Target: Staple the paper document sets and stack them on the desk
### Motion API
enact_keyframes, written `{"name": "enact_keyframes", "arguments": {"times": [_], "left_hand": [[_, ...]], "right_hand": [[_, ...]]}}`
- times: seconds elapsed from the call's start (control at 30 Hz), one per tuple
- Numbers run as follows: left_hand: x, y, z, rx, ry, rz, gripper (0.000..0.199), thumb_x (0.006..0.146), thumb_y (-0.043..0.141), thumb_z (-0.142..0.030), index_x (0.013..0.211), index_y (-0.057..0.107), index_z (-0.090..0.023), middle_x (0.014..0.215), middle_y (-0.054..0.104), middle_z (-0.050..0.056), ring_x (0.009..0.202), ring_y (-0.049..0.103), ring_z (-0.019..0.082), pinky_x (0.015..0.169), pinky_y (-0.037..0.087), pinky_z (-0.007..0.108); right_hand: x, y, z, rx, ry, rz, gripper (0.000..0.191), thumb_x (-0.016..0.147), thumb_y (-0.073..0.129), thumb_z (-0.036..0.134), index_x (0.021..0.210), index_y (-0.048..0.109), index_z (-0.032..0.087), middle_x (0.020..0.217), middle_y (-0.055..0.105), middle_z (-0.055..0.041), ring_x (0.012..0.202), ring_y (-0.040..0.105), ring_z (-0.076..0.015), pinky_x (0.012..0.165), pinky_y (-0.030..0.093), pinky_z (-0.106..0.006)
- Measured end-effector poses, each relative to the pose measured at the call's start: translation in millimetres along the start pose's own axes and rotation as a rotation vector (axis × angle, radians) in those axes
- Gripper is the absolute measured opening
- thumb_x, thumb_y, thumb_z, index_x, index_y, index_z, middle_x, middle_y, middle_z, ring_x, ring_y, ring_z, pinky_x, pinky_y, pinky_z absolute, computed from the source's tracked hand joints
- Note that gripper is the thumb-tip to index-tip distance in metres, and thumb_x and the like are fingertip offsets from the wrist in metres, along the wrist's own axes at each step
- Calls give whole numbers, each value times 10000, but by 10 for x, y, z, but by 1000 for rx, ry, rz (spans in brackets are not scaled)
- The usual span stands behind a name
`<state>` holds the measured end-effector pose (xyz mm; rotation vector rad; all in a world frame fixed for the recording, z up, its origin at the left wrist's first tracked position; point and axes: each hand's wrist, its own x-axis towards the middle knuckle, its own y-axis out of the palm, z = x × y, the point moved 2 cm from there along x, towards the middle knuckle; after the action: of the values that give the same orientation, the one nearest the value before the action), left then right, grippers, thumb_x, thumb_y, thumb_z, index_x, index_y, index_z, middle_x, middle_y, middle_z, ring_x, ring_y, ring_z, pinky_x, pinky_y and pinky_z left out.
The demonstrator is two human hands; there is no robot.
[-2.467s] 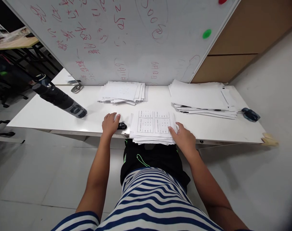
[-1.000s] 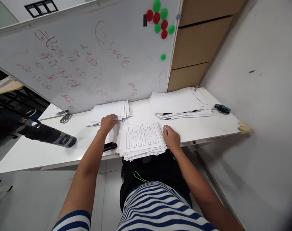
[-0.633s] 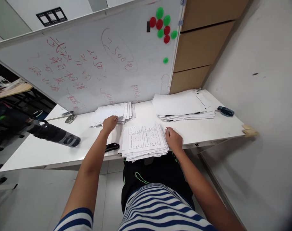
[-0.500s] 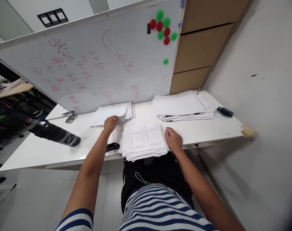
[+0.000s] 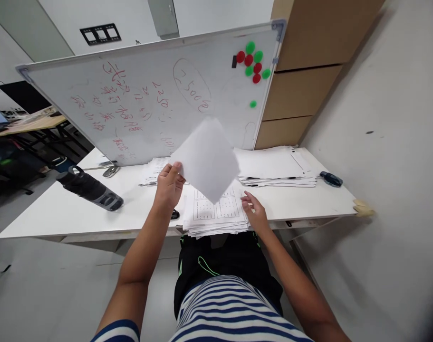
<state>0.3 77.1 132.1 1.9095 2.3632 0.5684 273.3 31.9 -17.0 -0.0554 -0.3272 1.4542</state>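
Pinched by one corner in my left hand (image 5: 170, 184), a white sheet of paper (image 5: 209, 159) is raised and tilted above the desk. Beneath it lies a thick stack of printed sheets (image 5: 216, 221) at the desk's front edge, partly covered from view. My right hand (image 5: 254, 209) is beside that stack's right edge, fingers apart and holding nothing. Behind my left hand, a second paper pile (image 5: 154, 170) rests against the foot of the whiteboard. A black stapler-like object (image 5: 175, 214) is mostly hidden behind my left forearm.
To the back right sits a larger paper stack (image 5: 273, 164), with a dark blue object (image 5: 331, 178) beyond it. A black bottle (image 5: 91, 191) lies or leans at the left. The whiteboard (image 5: 138, 66) and cardboard boxes (image 5: 302, 90) stand along the desk's back.
My left hand has lifted a sheet off the left pile and brought it up and right, over the printed stack. My right hand's fingers have opened. The view has shifted slightly.
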Motion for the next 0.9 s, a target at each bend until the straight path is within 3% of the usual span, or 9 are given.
{"name": "enact_keyframes", "arguments": {"times": [0.07, 0.13, 0.27, 0.37, 0.47, 0.67, 0.9], "left_hand": [[-103, 12, 4, -82, -43, -50, 309, 741, 764, -442, 851, 589, -212, 892, 692, 8, 813, 661, 129, 784, 535, 280], [-233, -2, 113, -101, -93, -99, 319, 736, 772, -431, 888, 591, -218, 936, 704, 22, 884, 673, 145, 836, 539, 294], [-533, -86, 426, -77, -155, -157, 318, 762, 746, -448, 939, 591, -234, 1001, 717, 30, 952, 680, 158, 865, 537, 312], [-679, -207, 549, -34, -160, -128, 339, 738, 763, -432, 959, 591, -239, 1024, 718, 28, 957, 683, 163, 855, 536, 312], [-712, -355, 558, -9, -199, -61, 431, 686, 805, -407, 1032, 605, -248, 970, 721, 17, 870, 692, 160, 797, 537, 298], [-658, -468, 525, 132, -286, 153, 392, 706, 792, -447, 993, 712, -193, 973, 739, 64, 890, 679, 203, 787, 520, 313], [-647, -428, 559, 203, -279, 154, 353, 712, 780, -498, 896, 761, -198, 867, 741, 50, 800, 662, 192, 740, 510, 308]], "right_hand": [[-151, 84, 249, 293, -60, 100, 840, 826, 471, 752, 1471, 395, 219, 1370, 575, -148, 1217, 576, -286, 903, 526, -408], [-282, 165, 499, 453, -81, 148, 904, 769, 509, 801, 1472, 389, 245, 1439, 522, -145, 1241, 566, -303, 928, 528, -421], [-333, 215, 751, 389, 73, -26, 618, 850, 598, 604, 1318, 567, 203, 1301, 648, -120, 1187, 610, -283, 984, 501, -404], [-228, 161, 713, 263, 121, -119, 474, 851, 614, 555, 1112, 682, 166, 1158, 723, -118, 1110, 650, -293, 942, 517, -399], [-107, 87, 600, 176, 129, -74, 434, 824, 645, 543, 1015, 711, 158, 1057, 754, -111, 1030, 679, -295, 878, 535, -390], [-2, -6, 491, 251, 176, 32, 450, 788, 707, 519, 1039, 716, 146, 1031, 761, -104, 988, 695, -285, 844, 543, -390], [-22, 19, 486, 321, 194, -5, 464, 766, 728, 525, 1073, 701, 179, 1058, 758, -89, 976, 701, -267, 844, 558, -389]]}}
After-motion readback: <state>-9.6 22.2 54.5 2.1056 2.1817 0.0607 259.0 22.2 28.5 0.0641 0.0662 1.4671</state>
